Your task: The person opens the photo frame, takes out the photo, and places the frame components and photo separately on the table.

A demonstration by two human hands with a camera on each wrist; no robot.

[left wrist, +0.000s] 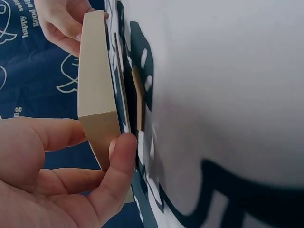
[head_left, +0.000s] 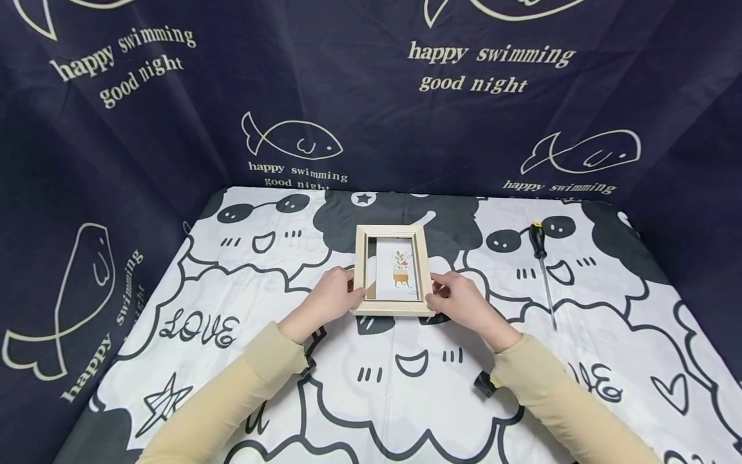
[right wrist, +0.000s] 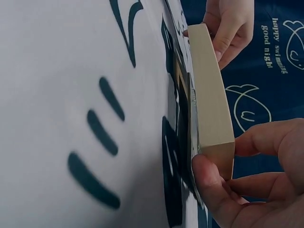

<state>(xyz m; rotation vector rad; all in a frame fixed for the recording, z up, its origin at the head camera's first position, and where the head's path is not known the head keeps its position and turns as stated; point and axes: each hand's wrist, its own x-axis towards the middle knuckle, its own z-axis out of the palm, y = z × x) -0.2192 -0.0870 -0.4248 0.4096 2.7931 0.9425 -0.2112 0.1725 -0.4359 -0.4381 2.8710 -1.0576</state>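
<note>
A pale wooden picture frame point(head_left: 394, 309) is near the middle of the cloth, front facing up. Inside it sits a white card point(head_left: 390, 258) printed with a plant in an orange pot, off to the right, leaving a gap at the left. My left hand point(head_left: 332, 298) pinches the frame's lower left corner between thumb and fingers. At the lower right corner, my right hand point(head_left: 462, 301) grips it the same way. The left wrist view shows a thin board edge point(left wrist: 122, 90) under the frame and a brown strip point(left wrist: 138, 102) beyond it; how they are attached cannot be told.
To the right lies a screwdriver point(head_left: 539, 245) with a black and yellow handle, its shaft toward me. A black-and-white cartoon cloth point(head_left: 249, 290) covers the table. Dark blue curtains point(head_left: 382, 148) with fish prints enclose the back and sides.
</note>
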